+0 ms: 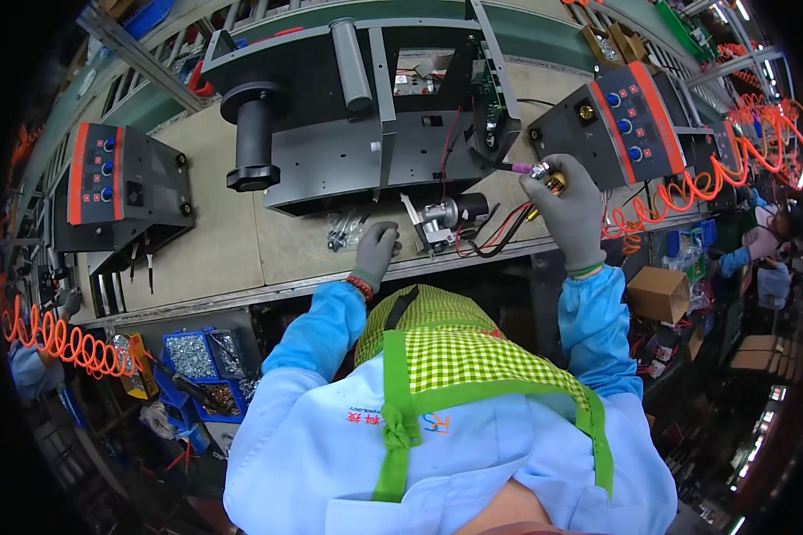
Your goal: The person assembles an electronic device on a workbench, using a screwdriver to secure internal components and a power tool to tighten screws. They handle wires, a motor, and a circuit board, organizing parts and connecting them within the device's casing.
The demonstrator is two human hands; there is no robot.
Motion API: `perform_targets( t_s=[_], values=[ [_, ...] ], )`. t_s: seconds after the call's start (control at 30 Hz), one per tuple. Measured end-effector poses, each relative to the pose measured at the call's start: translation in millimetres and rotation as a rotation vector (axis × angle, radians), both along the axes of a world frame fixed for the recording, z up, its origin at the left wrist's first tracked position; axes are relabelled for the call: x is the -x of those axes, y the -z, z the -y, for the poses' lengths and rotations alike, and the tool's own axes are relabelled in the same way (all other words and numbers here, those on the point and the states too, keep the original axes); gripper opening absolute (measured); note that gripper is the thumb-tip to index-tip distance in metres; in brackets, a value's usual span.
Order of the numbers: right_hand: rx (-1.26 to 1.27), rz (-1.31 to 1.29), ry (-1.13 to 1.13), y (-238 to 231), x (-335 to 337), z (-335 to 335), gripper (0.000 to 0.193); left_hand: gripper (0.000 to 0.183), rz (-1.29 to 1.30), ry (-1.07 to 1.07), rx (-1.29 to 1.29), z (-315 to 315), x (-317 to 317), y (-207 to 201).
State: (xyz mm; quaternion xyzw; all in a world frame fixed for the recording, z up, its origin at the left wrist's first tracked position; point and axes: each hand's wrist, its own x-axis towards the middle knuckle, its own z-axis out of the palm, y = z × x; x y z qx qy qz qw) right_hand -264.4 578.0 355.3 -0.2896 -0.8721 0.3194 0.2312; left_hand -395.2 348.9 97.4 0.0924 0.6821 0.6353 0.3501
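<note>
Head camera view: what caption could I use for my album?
At a workbench, the gloved right hand holds a metal fitting, the left hand near a motor, before an open grey housing.

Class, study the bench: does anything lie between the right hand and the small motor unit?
Yes: looped black and red wires show between the right hand and the motor unit, just right of the unit. The hand's height is unclear.

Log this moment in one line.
right gray-gloved hand: holds silver metal fitting | left gray-gloved hand: curled beside clear plastic bag of small parts | silver-and-black motor: on beige bench between hands
</note>
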Motion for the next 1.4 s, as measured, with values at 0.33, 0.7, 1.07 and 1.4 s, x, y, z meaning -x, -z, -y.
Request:
perform_targets(
  t_s=[0.33,0.7,1.07,1.4],
  values=[
    [-0.037,0.013,0.036,9.3,2.6,29.5,0.034,0.034,-0.817,0.531,0.407,-120.8,30.3,56.0],
    [0.657,-0.085,0.167,10.8,13.5,45.9,0.033,0.033,-0.820,0.665,0.475,-163.8,43.8,63.0],
    [0.427,-0.182,0.009,20.8,36.9,50.4,0.031,0.034,-0.830,0.685,0.455,-188.8,56.8,58.5],
    [-0.355,0.025,-0.376,30.3,45.1,50.9,0.043,0.035,-0.798,0.630,0.397,-187.0,55.3,54.2]
  ],
)
